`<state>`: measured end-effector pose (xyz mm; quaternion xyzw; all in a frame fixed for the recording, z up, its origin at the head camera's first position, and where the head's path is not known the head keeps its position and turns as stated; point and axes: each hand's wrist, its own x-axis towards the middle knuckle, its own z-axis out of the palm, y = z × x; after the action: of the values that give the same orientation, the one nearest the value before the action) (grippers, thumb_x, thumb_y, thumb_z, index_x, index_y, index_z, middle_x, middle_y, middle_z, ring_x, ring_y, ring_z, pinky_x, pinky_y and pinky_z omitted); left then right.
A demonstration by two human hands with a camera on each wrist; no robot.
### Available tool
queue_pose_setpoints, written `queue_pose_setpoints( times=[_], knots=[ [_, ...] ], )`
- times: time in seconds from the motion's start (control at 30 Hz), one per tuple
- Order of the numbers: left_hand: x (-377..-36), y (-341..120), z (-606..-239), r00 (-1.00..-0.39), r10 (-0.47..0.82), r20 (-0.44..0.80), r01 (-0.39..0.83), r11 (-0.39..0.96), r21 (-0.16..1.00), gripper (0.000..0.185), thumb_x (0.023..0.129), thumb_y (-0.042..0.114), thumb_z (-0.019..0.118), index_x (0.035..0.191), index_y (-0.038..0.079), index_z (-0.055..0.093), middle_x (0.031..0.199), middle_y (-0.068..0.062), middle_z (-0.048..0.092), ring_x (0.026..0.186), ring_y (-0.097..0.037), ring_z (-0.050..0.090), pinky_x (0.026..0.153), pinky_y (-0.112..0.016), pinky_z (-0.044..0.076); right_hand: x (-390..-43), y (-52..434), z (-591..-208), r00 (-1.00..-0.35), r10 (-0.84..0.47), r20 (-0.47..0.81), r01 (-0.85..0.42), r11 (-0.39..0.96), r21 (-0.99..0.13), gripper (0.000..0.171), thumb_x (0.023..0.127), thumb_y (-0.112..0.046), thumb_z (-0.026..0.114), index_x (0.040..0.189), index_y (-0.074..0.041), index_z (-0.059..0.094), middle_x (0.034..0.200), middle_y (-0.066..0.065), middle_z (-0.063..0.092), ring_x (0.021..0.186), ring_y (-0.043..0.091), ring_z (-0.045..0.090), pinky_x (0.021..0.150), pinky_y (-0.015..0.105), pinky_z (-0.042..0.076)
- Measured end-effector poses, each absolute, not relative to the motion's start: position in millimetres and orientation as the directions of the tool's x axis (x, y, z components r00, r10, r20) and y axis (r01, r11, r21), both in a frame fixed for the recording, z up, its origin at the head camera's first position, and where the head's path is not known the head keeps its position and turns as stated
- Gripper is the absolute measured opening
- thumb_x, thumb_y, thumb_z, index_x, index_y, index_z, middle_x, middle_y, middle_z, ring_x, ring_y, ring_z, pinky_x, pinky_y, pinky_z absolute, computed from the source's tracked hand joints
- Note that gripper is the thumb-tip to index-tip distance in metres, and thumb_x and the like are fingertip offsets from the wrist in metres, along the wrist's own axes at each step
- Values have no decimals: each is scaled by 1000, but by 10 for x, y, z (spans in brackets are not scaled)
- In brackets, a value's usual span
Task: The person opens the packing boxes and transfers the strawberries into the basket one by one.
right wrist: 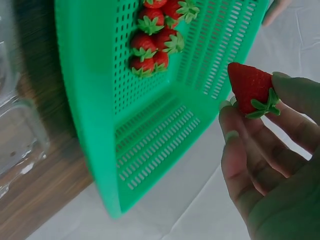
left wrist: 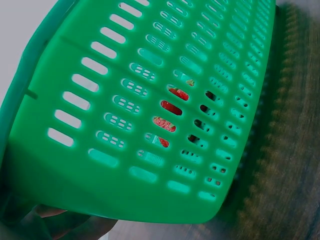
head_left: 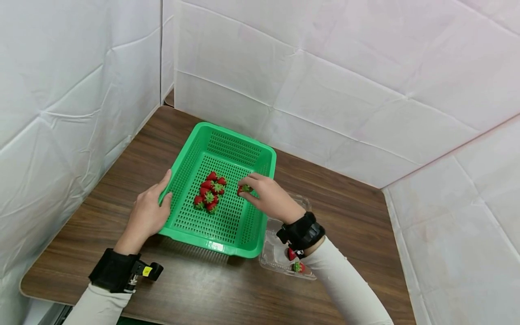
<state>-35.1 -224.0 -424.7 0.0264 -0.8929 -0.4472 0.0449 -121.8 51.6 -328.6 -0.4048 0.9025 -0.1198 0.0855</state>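
My left hand [head_left: 149, 211] grips the left rim of a green perforated basket [head_left: 184, 225], thumb on the inner side. The basket's slotted wall [left wrist: 90, 125] fills most of the left wrist view, with red showing through its holes. Over the right part of the basket, my right hand [head_left: 274, 196] pinches a strawberry [right wrist: 250, 87] between thumb and fingers, its green leaves toward the palm. Several strawberries [head_left: 209, 189] lie clustered on the basket floor, left of the held one.
A clear plastic box [head_left: 273, 253] stands right of the basket, partly under my right forearm; a strawberry [head_left: 298, 267] sits in its near corner with another beside it. The brown wooden table [head_left: 195, 289] meets white covered walls [head_left: 325, 113] behind and on both sides.
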Motion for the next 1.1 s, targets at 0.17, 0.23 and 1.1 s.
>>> queue_pose_setpoints(
  times=[0.17,0.23,1.1],
  knots=[
    [-344,-2245,-4245,-994,-90,55,-10,597,802,63,101,10,46,156,21,17,143,-32,43,125,-55,43,94,-71,36,-1296,347,-3323,-649,-758,-63,-717,638,-281,22,96,-20,61,117,-12,65,113,3,64,99,13,62,83,25,50],
    [-343,-2246,-4247,-995,-90,53,-11,596,803,62,102,10,45,156,21,17,143,-32,43,125,-55,43,95,-71,35,-1320,277,-3333,-648,-758,-74,-719,641,-268,24,96,-19,60,119,-12,65,113,3,63,98,13,61,82,24,49],
    [-348,-2246,-4263,-994,-94,64,-5,593,805,61,102,11,45,156,21,18,143,-32,43,125,-54,44,95,-70,37,-1492,-206,-3648,-666,-705,-242,-677,708,-199,30,99,-12,56,127,-5,63,118,12,64,100,20,63,81,28,50]
  ],
)
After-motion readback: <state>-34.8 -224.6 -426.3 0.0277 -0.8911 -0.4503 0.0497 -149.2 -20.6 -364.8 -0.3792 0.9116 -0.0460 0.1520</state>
